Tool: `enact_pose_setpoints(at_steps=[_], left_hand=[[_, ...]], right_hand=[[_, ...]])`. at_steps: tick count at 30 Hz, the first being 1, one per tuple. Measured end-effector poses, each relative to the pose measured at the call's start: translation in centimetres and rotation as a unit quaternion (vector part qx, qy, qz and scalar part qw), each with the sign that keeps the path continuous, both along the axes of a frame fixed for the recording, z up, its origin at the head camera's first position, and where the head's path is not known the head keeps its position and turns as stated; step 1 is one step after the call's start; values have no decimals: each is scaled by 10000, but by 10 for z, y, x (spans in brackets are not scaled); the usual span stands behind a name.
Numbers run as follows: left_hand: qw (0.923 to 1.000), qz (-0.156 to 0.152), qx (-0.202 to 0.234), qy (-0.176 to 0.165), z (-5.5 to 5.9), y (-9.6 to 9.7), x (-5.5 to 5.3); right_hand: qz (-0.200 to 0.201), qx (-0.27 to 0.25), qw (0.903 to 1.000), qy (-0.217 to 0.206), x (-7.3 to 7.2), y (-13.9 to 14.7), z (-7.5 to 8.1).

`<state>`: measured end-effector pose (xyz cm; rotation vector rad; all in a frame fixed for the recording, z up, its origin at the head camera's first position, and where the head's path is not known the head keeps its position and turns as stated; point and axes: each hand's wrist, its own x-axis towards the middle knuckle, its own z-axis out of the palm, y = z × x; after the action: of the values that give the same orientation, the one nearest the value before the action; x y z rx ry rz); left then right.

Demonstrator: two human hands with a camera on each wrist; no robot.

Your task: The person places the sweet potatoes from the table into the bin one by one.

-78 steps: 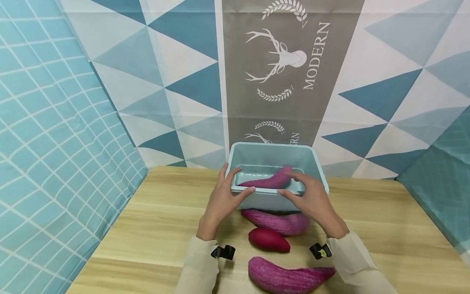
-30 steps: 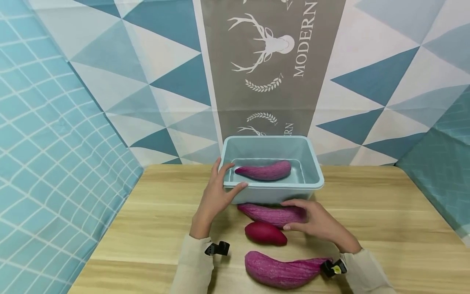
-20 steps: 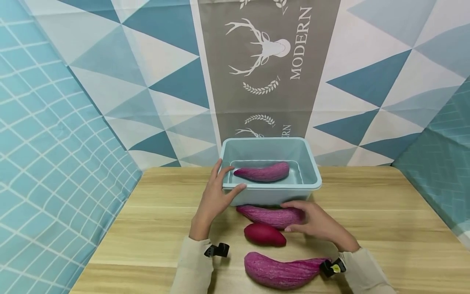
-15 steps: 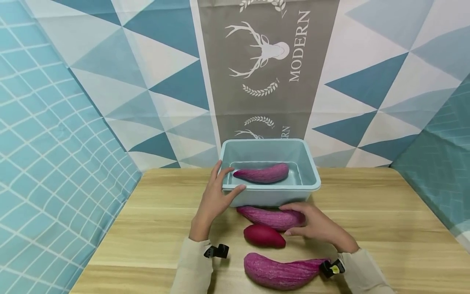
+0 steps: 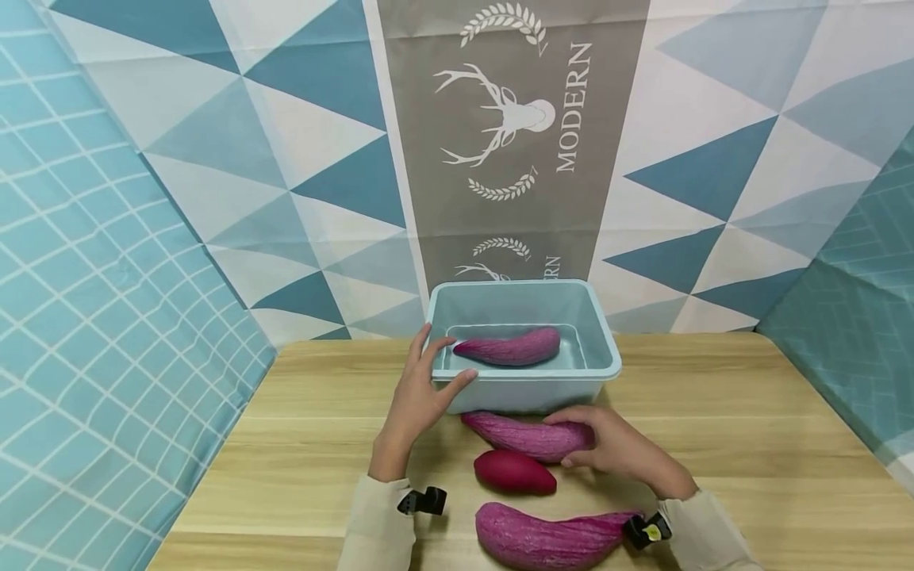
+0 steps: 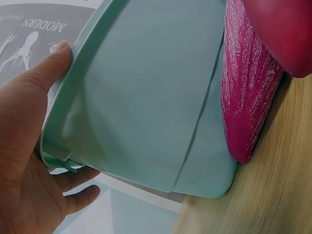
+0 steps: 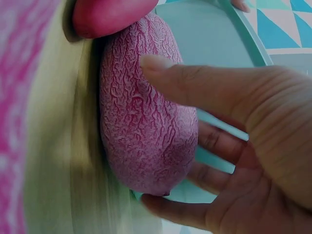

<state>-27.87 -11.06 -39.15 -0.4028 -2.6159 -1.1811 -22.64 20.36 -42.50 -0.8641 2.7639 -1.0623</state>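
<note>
A light blue plastic bin [image 5: 528, 396] stands at the back of the table, and a streaked purple sweet potato [image 5: 510, 349] lies inside it. My left hand [image 5: 417, 392] holds the bin's front left corner, thumb at the front rim and fingers round the left side. Against the bin's front lies a second purple sweet potato [image 5: 521, 436]. My right hand [image 5: 614, 444] grips its thick right end, the thumb on the near side and the fingers on the far side. Closer to me are a smaller smooth red sweet potato [image 5: 514, 472] and a third, larger purple one [image 5: 550, 539].
Wood-patterned tabletop [image 5: 314, 460] spreads to both sides of the bin. Behind it rises a patterned cloth backdrop [image 5: 328, 238], with blue tiled cloth [image 5: 121, 317] on the left. Black wrist cameras sit on both sleeves.
My right hand has left the bin, where it was at the sweet potato inside, and come down to the one in front. My left hand stays at the bin's corner.
</note>
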Motion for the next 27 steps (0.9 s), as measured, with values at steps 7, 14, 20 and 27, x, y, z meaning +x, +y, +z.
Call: enact_pose_setpoints(at_steps=[7, 14, 20, 27], left_hand=[[10000, 24, 19, 30, -1, 0, 0], [10000, -14, 29, 28, -4, 0, -1], [10000, -71, 17, 63, -3, 1, -2], [10000, -58, 53, 7, -1, 0, 0]], right_hand=[[-40, 137, 9998, 138, -1, -3, 0], [6, 3, 9997, 233, 0, -4, -4], [30, 10, 9990, 439, 3, -3, 1], [24, -15, 9984, 569, 6, -4, 8]])
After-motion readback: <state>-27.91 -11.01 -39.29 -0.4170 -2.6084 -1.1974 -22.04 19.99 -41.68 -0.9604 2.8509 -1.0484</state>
